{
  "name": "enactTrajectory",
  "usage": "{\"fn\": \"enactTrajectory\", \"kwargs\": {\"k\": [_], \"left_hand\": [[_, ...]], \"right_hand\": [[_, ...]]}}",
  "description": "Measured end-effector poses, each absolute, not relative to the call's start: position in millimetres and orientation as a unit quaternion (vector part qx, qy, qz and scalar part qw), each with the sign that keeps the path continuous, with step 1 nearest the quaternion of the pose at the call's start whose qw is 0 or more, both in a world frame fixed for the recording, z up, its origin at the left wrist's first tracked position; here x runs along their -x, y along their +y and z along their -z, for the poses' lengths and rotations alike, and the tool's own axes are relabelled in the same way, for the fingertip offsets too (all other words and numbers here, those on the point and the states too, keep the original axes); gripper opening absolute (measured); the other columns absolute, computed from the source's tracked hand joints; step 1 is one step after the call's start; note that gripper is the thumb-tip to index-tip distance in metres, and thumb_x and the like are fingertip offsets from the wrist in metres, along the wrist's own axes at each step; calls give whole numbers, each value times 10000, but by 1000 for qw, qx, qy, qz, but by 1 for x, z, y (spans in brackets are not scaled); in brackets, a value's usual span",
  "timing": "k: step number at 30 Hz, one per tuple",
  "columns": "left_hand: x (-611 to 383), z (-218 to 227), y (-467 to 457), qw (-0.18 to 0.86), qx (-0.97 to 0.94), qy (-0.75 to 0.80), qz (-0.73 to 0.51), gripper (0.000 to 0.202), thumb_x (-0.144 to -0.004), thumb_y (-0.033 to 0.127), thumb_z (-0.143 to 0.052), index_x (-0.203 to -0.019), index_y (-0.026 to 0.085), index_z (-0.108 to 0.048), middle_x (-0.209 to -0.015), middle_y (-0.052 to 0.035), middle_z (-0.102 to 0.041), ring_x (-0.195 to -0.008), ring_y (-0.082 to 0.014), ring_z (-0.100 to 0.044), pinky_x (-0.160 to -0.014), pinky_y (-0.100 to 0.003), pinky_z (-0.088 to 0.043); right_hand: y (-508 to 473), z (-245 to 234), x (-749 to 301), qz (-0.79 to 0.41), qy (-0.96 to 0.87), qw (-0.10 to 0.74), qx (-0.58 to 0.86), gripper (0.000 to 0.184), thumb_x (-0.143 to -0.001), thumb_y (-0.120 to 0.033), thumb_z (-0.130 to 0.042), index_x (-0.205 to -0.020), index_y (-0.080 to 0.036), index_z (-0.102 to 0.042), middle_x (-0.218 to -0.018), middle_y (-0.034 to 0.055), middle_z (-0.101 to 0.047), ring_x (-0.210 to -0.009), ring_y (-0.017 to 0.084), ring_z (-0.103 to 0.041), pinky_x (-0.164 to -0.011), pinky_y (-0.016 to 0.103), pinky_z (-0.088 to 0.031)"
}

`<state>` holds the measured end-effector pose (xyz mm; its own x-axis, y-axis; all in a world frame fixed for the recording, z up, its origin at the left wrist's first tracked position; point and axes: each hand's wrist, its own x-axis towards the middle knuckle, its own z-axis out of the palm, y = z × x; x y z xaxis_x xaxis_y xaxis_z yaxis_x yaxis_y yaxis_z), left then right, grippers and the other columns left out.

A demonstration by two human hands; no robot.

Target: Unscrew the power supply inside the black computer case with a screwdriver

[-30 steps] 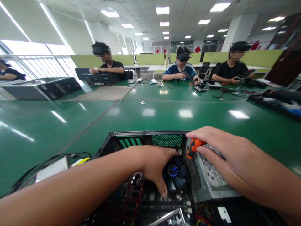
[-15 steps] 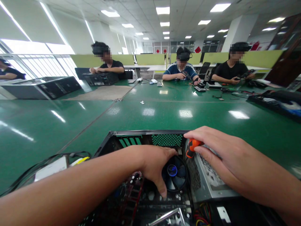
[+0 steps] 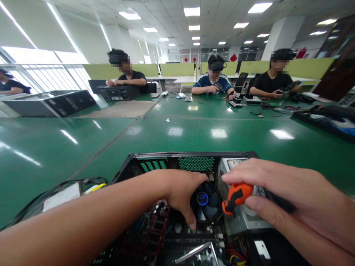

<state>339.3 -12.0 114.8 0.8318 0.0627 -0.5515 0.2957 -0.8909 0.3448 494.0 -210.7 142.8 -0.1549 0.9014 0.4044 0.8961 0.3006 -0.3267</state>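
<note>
Cooling fan (image 3: pixel 212 207) sits inside the opened black computer case (image 3: pixel 166 155), and I take its hub as the centre of my clock. On this hub there is a round sticker (image 3: pixel 202 198) with blue print; it looks like a logo, but the letters are too small to be read. At 9 o'clock is the left hand (image 3: pixel 181 195), with thumb and fingers spread wide and curved about the left rim of the fan, touching it; whether it grips firmly, I cannot tell. At 3 o'clock the right hand (image 3: pixel 291 181) has closed thumb and fingers around the orange-and-black handle of a screwdriver (image 3: pixel 238 195). The grey part of the handle carries dark marks, too blurred for reading. The screwdriver is held above the metal power supply unit (image 3: pixel 244 221), whose printed label (image 3: pixel 234 162), towards 2 o'clock, is also illegible. At 5 o'clock lie coloured power cables (image 3: pixel 237 251), and at 6 o'clock a shiny metal bracket (image 3: pixel 194 253). The case rests on the glossy green surface (image 3: pixel 177 142).
</note>
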Motion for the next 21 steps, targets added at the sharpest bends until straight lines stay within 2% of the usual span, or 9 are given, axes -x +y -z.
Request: {"fn": "enactTrajectory", "kwargs": {"k": [2,3,7,11,17,19,21], "left_hand": [[-339,-114,-12,222,-930,100,275,1019,-460,507,-833,-1357,233,-434,-1335,-81,-592,-1167,-298,-595,-1013,-399,-463],[-339,-113,-12,224,-929,101,276,1017,-456,507,-834,-1351,230,-439,-1329,-82,-594,-1157,-300,-598,-1006,-400,-466],[-336,-112,-12,215,-933,103,270,1052,-459,523,-828,-1379,227,-414,-1355,-90,-572,-1181,-308,-579,-1014,-407,-458],[-332,-111,-11,212,-935,105,266,1111,-443,504,-838,-1415,230,-374,-1380,-98,-555,-1208,-319,-564,-1027,-420,-450],[-332,-115,-12,225,-928,119,273,994,-443,447,-850,-1329,227,-458,-1344,-89,-575,-1193,-318,-576,-1004,-409,-469],[-333,-116,-12,225,-926,118,279,988,-440,429,-853,-1324,230,-459,-1337,-85,-577,-1190,-313,-577,-1012,-406,-466],[-333,-116,-12,221,-930,106,274,1006,-461,437,-843,-1354,222,-434,-1343,-91,-574,-1193,-310,-577,-1026,-412,-459]], "right_hand": [[-212,-143,-490,-43,-745,262,612,394,-985,-214,-475,-1351,-350,-522,-1199,-10,-719,-1093,202,-686,-875,308,-596],[-211,-143,-487,-37,-773,270,572,385,-990,-232,-461,-1348,-361,-518,-1180,-23,-730,-1031,181,-709,-826,276,-609],[-203,-144,-481,-64,-776,252,575,362,-1001,-232,-445,-1333,-345,-535,-1263,-25,-694,-1098,167,-675,-900,278,-580],[-199,-143,-478,-61,-778,256,571,360,-991,-215,-450,-1316,-323,-558,-1244,-4,-706,-1089,185,-683,-903,295,-578],[-199,-138,-481,-39,-788,247,562,211,-947,-260,-568,-1153,-298,-595,-1054,-18,-749,-908,171,-719,-745,278,-606],[-200,-138,-481,-40,-798,238,552,253,-953,-266,-560,-1200,-313,-583,-1093,-25,-746,-955,171,-714,-788,282,-603],[-200,-138,-482,-41,-788,237,566,360,-973,-249,-512,-1323,-330,-531,-1219,-19,-715,-1079,180,-687,-890,299,-585]]}}
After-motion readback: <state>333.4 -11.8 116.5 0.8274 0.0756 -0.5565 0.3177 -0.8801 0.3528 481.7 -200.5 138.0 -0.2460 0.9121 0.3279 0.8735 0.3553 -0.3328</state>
